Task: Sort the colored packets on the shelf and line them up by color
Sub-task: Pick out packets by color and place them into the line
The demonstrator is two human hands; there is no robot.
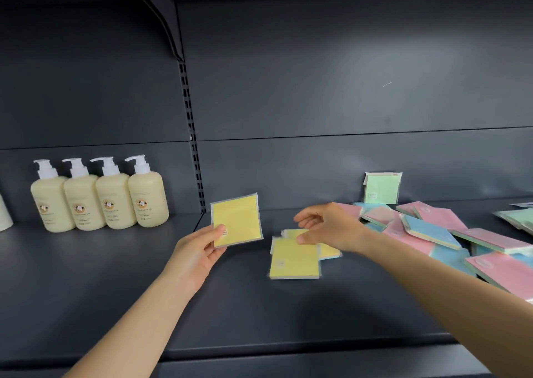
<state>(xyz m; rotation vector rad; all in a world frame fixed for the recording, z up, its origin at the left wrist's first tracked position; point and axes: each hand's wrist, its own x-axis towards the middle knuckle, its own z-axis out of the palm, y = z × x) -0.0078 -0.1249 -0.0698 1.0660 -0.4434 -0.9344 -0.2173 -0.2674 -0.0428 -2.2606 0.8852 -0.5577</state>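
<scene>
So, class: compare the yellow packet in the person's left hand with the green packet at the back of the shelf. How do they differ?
The yellow packet is yellow; the green packet is pale green. The yellow packet is held off the shelf by the left hand; the green packet stands untouched, leaning on the back panel. The yellow packet is tilted; the green one stands nearly straight. Both are square and clear-wrapped.

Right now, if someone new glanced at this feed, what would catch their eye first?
Probably the yellow packet held up in the left hand at centre, with the right hand reaching over two more yellow packets lying on the shelf. Next, the jumbled pink and blue pile at right, and four cream pump bottles lined up at left.
</scene>
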